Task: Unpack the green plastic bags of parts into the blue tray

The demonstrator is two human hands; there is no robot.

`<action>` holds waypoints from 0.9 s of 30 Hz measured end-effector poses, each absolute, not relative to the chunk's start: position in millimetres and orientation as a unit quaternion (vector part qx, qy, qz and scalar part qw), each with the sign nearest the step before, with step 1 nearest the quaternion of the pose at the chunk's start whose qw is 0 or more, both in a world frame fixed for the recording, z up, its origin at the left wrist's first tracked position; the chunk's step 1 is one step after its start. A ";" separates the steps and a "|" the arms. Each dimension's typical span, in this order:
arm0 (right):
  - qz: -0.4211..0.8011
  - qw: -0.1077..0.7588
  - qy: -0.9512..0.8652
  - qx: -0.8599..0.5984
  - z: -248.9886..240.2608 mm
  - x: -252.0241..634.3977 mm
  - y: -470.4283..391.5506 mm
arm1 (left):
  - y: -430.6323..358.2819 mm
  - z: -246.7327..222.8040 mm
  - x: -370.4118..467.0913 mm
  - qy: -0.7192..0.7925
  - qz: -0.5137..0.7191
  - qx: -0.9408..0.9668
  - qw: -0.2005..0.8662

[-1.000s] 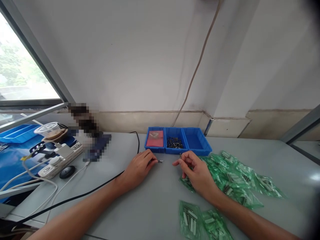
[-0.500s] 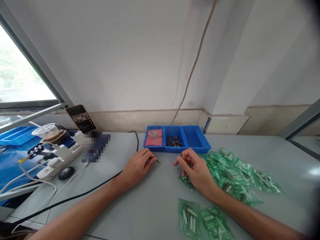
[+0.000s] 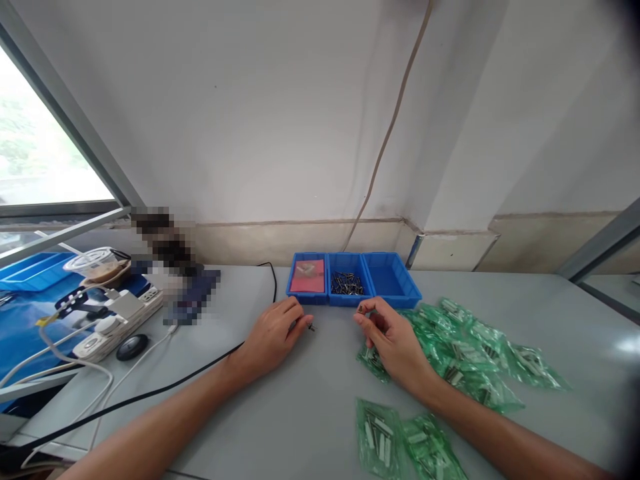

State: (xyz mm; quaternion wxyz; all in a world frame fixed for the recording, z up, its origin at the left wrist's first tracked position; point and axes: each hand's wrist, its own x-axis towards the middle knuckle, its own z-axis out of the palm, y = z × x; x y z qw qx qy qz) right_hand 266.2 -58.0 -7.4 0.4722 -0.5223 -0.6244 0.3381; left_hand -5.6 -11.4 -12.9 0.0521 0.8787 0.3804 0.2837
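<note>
My left hand (image 3: 275, 335) rests over the grey table, its fingers closed on a small metal screw (image 3: 311, 327) that pokes out past the fingertips. To the right, my right hand (image 3: 387, 331) pinches a small dark metal piece (image 3: 360, 310) between thumb and forefinger; its exact kind is too small to tell. Just beyond the hands stands a blue bin (image 3: 350, 300) holding a heap of small metal screws (image 3: 347, 284). Green plastic bags (image 3: 455, 340) with pale and metal parts inside lie beside and partly behind my right hand.
Left of the screw bin, another blue bin (image 3: 290, 280) holds a pink sheet (image 3: 307, 277); a third bin (image 3: 390, 277) stands at right. More green bags (image 3: 380, 440) lie in front. A black cable (image 3: 165, 389), mouse (image 3: 133, 347), power strip (image 3: 93, 347) and cup (image 3: 97, 265) are at left.
The screw in my left hand has turned to point more downward. My right hand's forefinger and thumb have come together on the small metal piece.
</note>
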 end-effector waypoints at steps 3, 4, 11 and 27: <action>0.343 0.470 -0.620 -0.526 -8.7 267.2 -57.3 | -11.2 -13.4 -5.5 0.370 0.277 0.886 0.036; 0.344 0.470 -0.618 -0.528 -9.5 267.5 -57.0 | -10.9 -13.8 -5.7 0.372 0.277 0.885 0.037; 0.312 0.477 -0.627 -0.531 -12.2 268.3 -55.1 | -9.9 -15.2 -7.1 0.387 0.289 0.871 0.094; 0.273 0.492 -0.652 -0.508 -12.4 268.6 -53.0 | -11.8 -13.7 -5.1 0.377 0.275 0.882 0.070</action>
